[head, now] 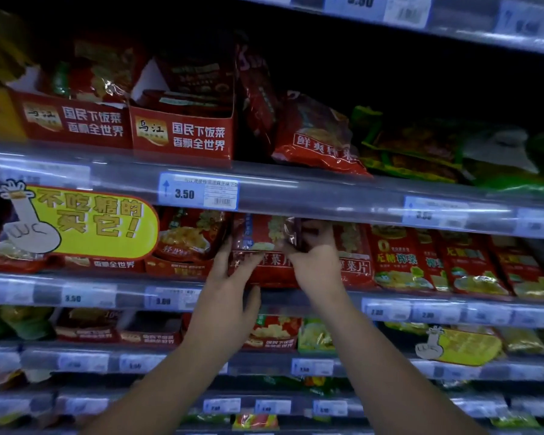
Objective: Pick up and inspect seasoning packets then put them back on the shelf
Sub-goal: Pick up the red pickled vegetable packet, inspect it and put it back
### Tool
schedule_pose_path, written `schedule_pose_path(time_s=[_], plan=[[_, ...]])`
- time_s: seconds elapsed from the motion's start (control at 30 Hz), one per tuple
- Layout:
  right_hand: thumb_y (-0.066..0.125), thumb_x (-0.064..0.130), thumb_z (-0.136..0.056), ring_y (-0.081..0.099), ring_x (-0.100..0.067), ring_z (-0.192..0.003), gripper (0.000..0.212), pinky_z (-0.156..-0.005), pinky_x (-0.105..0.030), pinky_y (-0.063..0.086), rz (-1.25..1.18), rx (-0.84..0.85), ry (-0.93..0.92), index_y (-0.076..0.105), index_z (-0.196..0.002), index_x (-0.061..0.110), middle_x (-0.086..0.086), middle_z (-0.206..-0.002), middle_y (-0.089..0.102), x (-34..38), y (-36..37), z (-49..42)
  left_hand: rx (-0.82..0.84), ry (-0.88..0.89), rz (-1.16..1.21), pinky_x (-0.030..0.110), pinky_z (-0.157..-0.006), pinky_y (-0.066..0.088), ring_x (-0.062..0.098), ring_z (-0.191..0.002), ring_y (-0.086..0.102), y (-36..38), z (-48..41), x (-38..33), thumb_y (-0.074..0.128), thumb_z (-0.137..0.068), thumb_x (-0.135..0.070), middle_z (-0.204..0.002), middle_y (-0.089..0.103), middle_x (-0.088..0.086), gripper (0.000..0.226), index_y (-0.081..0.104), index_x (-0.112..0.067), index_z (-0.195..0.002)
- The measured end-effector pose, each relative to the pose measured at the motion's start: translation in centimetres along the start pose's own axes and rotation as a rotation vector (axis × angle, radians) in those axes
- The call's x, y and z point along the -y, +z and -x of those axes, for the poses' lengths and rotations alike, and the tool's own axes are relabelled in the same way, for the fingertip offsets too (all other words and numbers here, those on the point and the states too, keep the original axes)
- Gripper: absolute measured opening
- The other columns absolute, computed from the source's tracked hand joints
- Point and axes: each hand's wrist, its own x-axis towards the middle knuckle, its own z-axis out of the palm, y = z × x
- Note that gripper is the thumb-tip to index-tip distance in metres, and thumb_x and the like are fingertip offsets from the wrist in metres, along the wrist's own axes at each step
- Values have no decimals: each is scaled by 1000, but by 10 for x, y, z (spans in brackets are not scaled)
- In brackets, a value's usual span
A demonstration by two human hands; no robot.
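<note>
I hold a red packet point(261, 249) with both hands at the front of the second shelf point(296, 298). It stands up tall, its long side going up and down, and its front faces me. My left hand point(230, 290) grips its left edge, fingers on the side and thumb under the bottom. My right hand point(314, 262) pinches its right edge near the top, where the shiny wrap crinkles. White words run across the packet's lower part; I can read 榨菜片 there, partly hidden by my fingers. The same words show on the next packet point(354, 259), just right of my right hand. Further right, red packets point(396, 262) say 无糖榨菜 in yellow and green. On the shelf above, two red boxes point(182, 136) say 乌江 and 国民下饭菜 香飘全世界. A price tag point(198, 192) under them says 3.50. A yellow sign point(88, 219) on the left says 不吃糖的买它!
</note>
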Motion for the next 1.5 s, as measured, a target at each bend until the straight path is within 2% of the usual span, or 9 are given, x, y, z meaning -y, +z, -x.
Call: schedule_pose_path(time_s=[0.23,0.43,0.6,0.83,0.93,1.1,1.23,1.37,1.5], plan=[[79,12,-86,59,-13,-112,52,-97,-24,45,83,-15,-75,50,-130,7,1,-118,62,-7,9,-10,-13,59,-180,44,-111,45,24,-151,26,18,2,-2,67,-91,-21,-167,18,3,58,50,-26,-147],[69,5,-90,64,-14,-105,31,-91,-23,49,233,112,-94,64,-120,12,-1,-116,68,4,-36,-3,17,-76,-204,37,-94,57,27,-111,68,20,-1,-15,67,-91,-24,-156,44,0,44,63,-19,-135],[66,7,-88,50,-11,-54,13,-53,-22,37,373,-120,-72,62,-92,18,5,-67,56,-8,-123,-12,-61,1,-49,33,-103,50,11,-128,52,33,-9,-48,63,-94,-18,-137,52,-16,37,66,-26,-129],[64,33,-96,47,-14,-45,36,-36,-17,29,583,116,31,49,-70,13,-2,-56,49,-39,-140,-21,-8,-235,-20,32,-105,39,20,-135,37,76,-29,-97,59,-96,-32,-135,59,1,59,39,-23,-151],[67,37,-93,61,-19,-65,31,-47,-22,41,471,174,86,62,-101,7,-8,-81,68,-37,-140,-25,-46,-278,-8,30,-104,40,17,-137,34,84,-24,-104,63,-94,-29,-130,58,2,59,43,-22,-149],[78,46,-83,61,-18,-113,77,-79,-20,44,168,207,163,50,-146,11,2,-131,65,-31,-141,-28,-75,-317,46,33,-110,36,20,-138,35,89,-20,-111,66,-92,-28,-117,37,-14,57,49,-23,-146],[72,44,-89,47,-7,-109,71,-86,-23,41,115,275,7,41,-150,25,14,-117,45,-23,-139,-27,-95,-344,52,35,-108,38,20,-133,40,92,-17,-113,67,-91,-31,-121,34,-11,58,48,-22,-146],[76,39,-87,65,-14,-105,43,-85,-30,55,-25,275,39,50,-121,33,11,-113,65,-18,-127,-31,-138,-370,98,34,-101,44,9,-112,44,90,-18,-112,63,-93,-37,-123,41,-6,52,50,-28,-143],[76,20,-89,74,-19,-96,37,-88,-45,61,-310,252,125,55,-114,37,7,-105,75,-31,-141,-29,-193,-355,234,34,-100,46,9,-121,51,80,-20,-114,58,-95,-44,-134,54,-8,47,51,-32,-140]])
